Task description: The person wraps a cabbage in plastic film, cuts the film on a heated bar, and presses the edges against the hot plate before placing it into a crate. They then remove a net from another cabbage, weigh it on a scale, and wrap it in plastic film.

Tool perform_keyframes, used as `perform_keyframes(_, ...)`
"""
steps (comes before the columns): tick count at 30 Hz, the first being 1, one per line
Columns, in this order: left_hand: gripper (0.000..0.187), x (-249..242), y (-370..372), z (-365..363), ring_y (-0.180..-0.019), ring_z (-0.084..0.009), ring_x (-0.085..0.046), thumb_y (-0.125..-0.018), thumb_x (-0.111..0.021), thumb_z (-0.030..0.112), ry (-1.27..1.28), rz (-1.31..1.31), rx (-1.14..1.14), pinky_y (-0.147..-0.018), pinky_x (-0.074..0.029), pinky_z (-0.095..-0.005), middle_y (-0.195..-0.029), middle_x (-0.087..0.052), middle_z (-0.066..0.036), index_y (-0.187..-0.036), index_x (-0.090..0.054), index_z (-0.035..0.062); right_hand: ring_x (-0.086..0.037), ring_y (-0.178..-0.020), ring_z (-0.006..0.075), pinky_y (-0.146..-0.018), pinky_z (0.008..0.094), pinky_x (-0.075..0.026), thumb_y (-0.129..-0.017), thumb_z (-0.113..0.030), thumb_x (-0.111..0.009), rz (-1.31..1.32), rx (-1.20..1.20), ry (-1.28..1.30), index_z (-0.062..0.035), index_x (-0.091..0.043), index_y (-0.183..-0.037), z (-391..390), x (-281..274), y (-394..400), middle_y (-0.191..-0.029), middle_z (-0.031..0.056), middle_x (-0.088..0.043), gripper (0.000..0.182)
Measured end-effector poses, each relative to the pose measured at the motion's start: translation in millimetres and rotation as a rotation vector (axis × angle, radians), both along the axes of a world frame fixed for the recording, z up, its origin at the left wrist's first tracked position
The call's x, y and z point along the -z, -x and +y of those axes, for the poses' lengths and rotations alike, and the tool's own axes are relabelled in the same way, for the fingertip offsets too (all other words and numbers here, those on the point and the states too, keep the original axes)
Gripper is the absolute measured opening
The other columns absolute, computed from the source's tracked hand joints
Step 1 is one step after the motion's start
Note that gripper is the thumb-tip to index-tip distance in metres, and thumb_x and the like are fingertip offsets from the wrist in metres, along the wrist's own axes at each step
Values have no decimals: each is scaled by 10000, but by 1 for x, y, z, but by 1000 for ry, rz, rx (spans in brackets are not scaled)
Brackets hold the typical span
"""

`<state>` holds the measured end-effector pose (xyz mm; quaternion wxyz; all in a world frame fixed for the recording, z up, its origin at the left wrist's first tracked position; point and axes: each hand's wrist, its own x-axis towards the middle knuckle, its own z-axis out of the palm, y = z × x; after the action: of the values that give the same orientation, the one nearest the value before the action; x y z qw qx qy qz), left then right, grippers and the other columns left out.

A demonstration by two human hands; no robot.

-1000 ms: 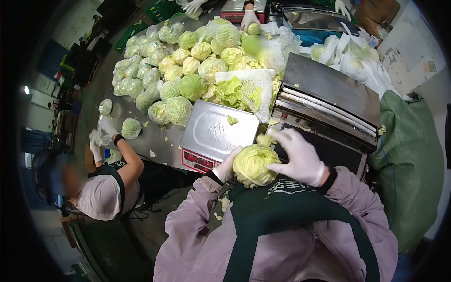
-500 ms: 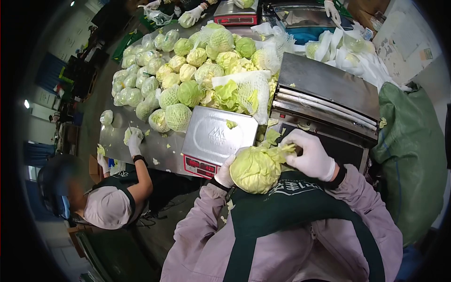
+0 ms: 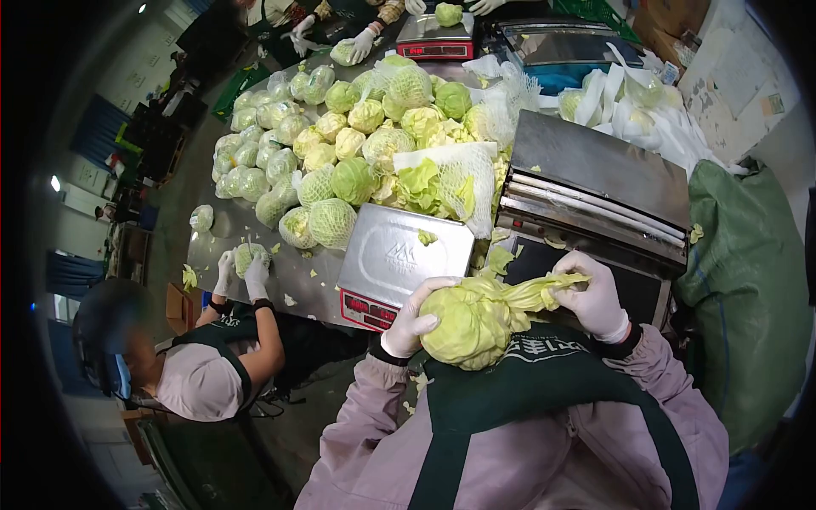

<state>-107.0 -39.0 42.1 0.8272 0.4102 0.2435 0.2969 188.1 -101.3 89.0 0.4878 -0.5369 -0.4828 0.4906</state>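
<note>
A pale green cabbage [image 3: 463, 327] is held against the front of my apron. My gloved left hand [image 3: 416, 319] wraps around its left side, thumb in front. On the other side, my gloved right hand [image 3: 591, 297] pinches an outer cabbage leaf [image 3: 540, 293], which stretches out from the head and is still joined to it. Just beyond the cabbage lies a silver weighing scale [image 3: 406, 255] with a red lit display and a leaf scrap on its plate. To the right of the scale is a metal wrapping machine [image 3: 591, 183].
Many cabbages [image 3: 353, 180], some in net sleeves or film, cover the metal table [image 3: 212, 255]. At left a co-worker [image 3: 204, 365] handles a netted cabbage. Other people work across the table near a second scale [image 3: 435, 38]. A green sack [image 3: 739, 297] stands at right.
My right hand has moved outward to the right, drawing the leaf into a long strip. My left hand has shifted up around the cabbage. The co-worker now has both hands at the netted cabbage.
</note>
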Motion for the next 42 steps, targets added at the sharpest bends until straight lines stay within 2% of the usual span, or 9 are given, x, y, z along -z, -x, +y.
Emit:
perform_keyframes(7, 711, 7, 7, -2, -1236, -274, -460, -756, -692, 322, -77, -9, 41, -1048, -380, -392, -1327, -452, -163, -1339, -396, 42, -569, -805, 87, -733, 245, -477, -816, 3, -577, 281, 374, -103, 12, -576, -950, 45, -1, -50, -851, 26, -593, 135)
perform_keyframes(10, 707, 3, 5, -6, -1246, -268, -447, -774, -664, 354, 38, -3, 14, -1052, -368, -382, -1339, -429, -162, -1344, -382, 46, -599, -854, 115, -782, 254, -489, -865, -16, -577, 11, 413, -416, 26, -570, -1056, 82, -49, -31, -912, 50, -619, 196)
perform_keyframes(12, 702, 7, 4, -6, -1248, -264, -444, -778, -659, 356, 29, 4, 45, -1053, -365, -379, -1339, -427, -159, -1344, -382, 46, -601, -973, 151, -847, 265, -475, -879, -61, -621, 115, 246, -446, 42, -514, -1215, 114, -57, -11, -1119, 101, -614, 367)
perform_keyframes(15, 692, 8, 5, -3, -1246, -248, -446, -785, -652, 357, -13, 27, 64, -1059, -355, -366, -1334, -441, -138, -1345, -391, 45, -620, -868, 194, -762, 320, -500, -877, -155, -620, -130, 27, -375, -14, -535, -1224, 118, -22, 22, -1072, 110, -636, 384)
perform_keyframes(16, 692, 9, 6, -3, -1246, -248, -446, -785, -652, 357, -39, 14, 60, -1059, -355, -366, -1334, -441, -138, -1345, -391, 45, -643, -862, 252, -775, 355, -502, -872, -259, -621, -316, -164, -54, -10, -563, -1181, 105, -14, 25, -994, 173, -659, 401)
perform_keyframes(17, 692, 11, 7, -4, -1245, -240, -446, -790, -652, 362, -46, 38, 43, -1060, -353, -363, -1333, -447, -136, -1349, -390, 48, -650, -894, 312, -799, 369, -498, -856, -357, -634, -487, -319, -341, 1, -577, -1150, 94, -7, 32, -938, 229, -653, 466)
perform_keyframes(23, 619, 13, 6, 1, -1256, -216, -426, -829, -639, 321, -94, 36, -2, -1069, -327, -345, -1332, -456, -114, -1333, -419, 37, -631, -1010, 348, -884, 350, -478, -877, -566, -544, -557, -667, 113, -84, -558, -1278, 59, -4, 42, -1063, 238, -649, 627)
perform_keyframes(34, 509, -9, -17, 21, -1189, -156, -469, -908, -610, 224, -370, 178, 157, -1030, -361, -307, -1293, -500, -77, -1345, -437, 30, -656, -813, 190, -786, 309, -502, -950, -452, -490, -368, -743, 425, -120, -494, -1351, 56, 7, 13, -953, 134, -675, 520)
perform_keyframes(42, 485, -4, -24, 21, -1163, -143, -481, -911, -618, 239, -420, 209, 160, -1014, -369, -293, -1263, -524, -71, -1332, -466, 52, -638, -721, 181, -704, 314, -507, -964, -263, -431, -421, -652, 263, -53, -565, -1246, 42, 35, 13, -813, 118, -662, 376)
